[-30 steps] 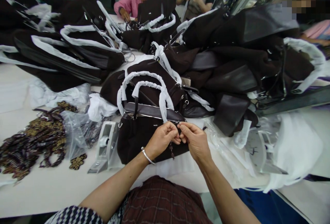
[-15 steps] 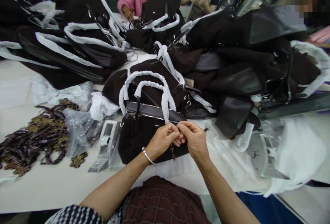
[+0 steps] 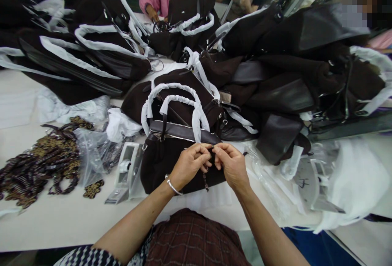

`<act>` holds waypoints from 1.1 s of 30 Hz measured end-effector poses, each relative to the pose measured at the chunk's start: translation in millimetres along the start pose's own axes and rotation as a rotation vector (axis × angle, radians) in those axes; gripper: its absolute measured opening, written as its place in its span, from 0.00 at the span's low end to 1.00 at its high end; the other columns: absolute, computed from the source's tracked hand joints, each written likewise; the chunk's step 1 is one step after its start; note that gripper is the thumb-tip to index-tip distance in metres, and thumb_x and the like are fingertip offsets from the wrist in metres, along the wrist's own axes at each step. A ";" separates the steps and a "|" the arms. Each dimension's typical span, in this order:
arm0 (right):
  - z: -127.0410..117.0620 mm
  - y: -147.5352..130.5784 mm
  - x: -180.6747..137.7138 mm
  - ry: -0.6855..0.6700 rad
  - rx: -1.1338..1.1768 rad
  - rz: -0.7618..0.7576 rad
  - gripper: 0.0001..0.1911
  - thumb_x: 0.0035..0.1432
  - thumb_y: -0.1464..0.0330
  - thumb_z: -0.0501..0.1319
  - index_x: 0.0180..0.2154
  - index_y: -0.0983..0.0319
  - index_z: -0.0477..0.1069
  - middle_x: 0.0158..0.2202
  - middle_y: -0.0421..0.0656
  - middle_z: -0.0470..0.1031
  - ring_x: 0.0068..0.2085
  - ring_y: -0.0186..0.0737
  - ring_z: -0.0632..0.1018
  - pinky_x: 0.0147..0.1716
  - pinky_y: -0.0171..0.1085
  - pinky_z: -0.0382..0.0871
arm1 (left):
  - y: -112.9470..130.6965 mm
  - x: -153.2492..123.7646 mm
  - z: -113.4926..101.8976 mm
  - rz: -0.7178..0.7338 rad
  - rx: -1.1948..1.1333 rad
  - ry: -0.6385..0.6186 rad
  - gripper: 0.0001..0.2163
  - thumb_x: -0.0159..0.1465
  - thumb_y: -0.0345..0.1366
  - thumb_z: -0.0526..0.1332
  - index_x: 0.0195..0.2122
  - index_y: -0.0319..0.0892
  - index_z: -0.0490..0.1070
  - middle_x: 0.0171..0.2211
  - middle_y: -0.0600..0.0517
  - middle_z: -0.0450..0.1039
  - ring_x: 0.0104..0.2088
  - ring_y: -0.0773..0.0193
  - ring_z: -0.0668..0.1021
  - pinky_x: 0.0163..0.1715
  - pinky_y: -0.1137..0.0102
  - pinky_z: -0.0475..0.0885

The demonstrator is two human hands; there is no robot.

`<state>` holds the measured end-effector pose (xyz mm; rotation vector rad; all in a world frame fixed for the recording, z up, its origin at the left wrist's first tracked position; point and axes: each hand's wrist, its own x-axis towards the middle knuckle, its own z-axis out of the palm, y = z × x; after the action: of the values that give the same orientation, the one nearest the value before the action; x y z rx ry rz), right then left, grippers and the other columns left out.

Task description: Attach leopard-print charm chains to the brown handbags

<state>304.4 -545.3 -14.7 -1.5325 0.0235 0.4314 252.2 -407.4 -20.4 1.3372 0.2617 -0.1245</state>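
A dark brown handbag (image 3: 174, 159) lies right in front of me, its two handles (image 3: 173, 90) wrapped in white paper and standing up. Along its top runs a zip with a metal edge. My left hand (image 3: 193, 163) is closed in a pinch above the bag's front, and a short beaded strand (image 3: 206, 182) dangles below its fingers. Close beside it, my right hand (image 3: 230, 163) pinches near the zip's right end. Its thumb and fingertips are pressed together, and what they grip is too small to make out. The two hands' fingertips almost meet.
More dark bags (image 3: 281, 86) with wrapped handles are heaped behind and to both sides. At left lie a pile of brown patterned straps (image 3: 45, 159), clear plastic bags (image 3: 92, 151) and a tape dispenser (image 3: 124, 172). White sheeting (image 3: 357, 176) sits at right. Other people (image 3: 161, 0) work across the table.
My fingertips have shifted slightly, and a small gap now shows between my two hands. The beaded strand still hangs below my left hand; the bag has stayed in place.
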 end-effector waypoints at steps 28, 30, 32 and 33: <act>-19.1 -25.1 -11.5 -0.309 -0.642 -0.350 0.05 0.56 0.67 0.63 0.28 0.58 0.77 0.28 0.42 0.76 0.31 0.38 0.76 0.32 0.37 0.71 | 17.8 -15.8 -4.2 0.311 0.512 -0.048 0.04 0.63 0.29 0.55 0.32 0.43 0.66 0.28 0.56 0.67 0.29 0.69 0.70 0.32 0.75 0.64; -19.4 -21.7 -14.5 -0.264 -0.539 -0.242 0.06 0.55 0.65 0.64 0.28 0.59 0.76 0.27 0.41 0.76 0.28 0.37 0.76 0.29 0.36 0.71 | 17.8 -15.6 -2.2 0.302 0.485 -0.042 0.03 0.63 0.29 0.55 0.32 0.43 0.66 0.28 0.56 0.67 0.28 0.69 0.70 0.32 0.75 0.64; -18.3 -15.5 -17.4 -0.194 -0.379 -0.087 0.07 0.54 0.63 0.65 0.29 0.60 0.75 0.25 0.40 0.75 0.24 0.36 0.76 0.24 0.35 0.71 | 16.9 -14.8 -0.1 0.289 0.441 -0.027 0.03 0.62 0.29 0.56 0.32 0.42 0.65 0.29 0.56 0.67 0.28 0.70 0.70 0.32 0.75 0.65; -17.4 -12.4 -18.6 -0.167 -0.313 -0.025 0.08 0.53 0.62 0.65 0.29 0.60 0.75 0.24 0.39 0.75 0.23 0.36 0.75 0.23 0.34 0.71 | 16.2 -14.3 0.8 0.284 0.418 -0.017 0.03 0.62 0.29 0.56 0.32 0.42 0.65 0.29 0.56 0.67 0.28 0.70 0.70 0.31 0.76 0.65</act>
<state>295.1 -566.6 1.4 -1.7960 -0.2010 0.5617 242.4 -405.3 -1.2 1.7731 0.0270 0.0532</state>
